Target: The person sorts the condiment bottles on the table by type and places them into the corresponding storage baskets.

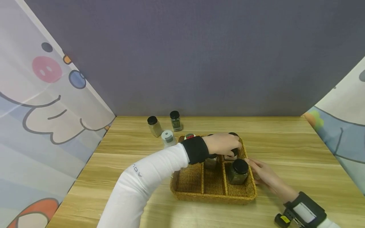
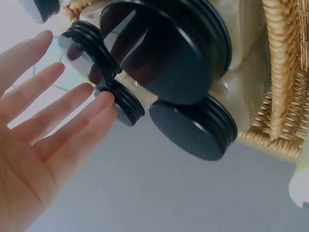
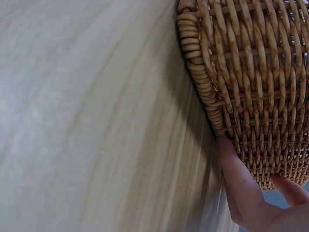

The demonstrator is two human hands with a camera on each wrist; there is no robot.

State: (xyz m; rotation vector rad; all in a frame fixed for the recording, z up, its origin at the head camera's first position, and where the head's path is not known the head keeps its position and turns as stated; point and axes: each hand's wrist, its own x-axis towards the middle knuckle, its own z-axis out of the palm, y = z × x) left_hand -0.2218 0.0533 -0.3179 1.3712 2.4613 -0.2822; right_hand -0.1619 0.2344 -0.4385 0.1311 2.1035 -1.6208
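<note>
Fabric (image 1: pixel 42 104) with cartoon prints is hanging at left, cut off, beside a grey backdrop (image 1: pixel 185 57). Two black-lidded jars (image 1: pixel 155 128) and one pale-capped bottle (image 1: pixel 168 138), part-hidden by a sleeve (image 1: pixel 148 177), are standing on the wooden worktop (image 1: pixel 128 136). One basket (image 1: pixel 214 199) is holding at least four jars (image 1: pixel 238 177), some partly hidden beneath the left hand (image 1: pixel 222 144), whose grip is hovering spread. The right hand (image 1: pixel 264 175), its grip also spread, is touching the basket's right wall.

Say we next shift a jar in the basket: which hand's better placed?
Left, probably: the left hand is at the black-lidded jars, fingers spread; the right hand touches the outside of the basket.
</note>
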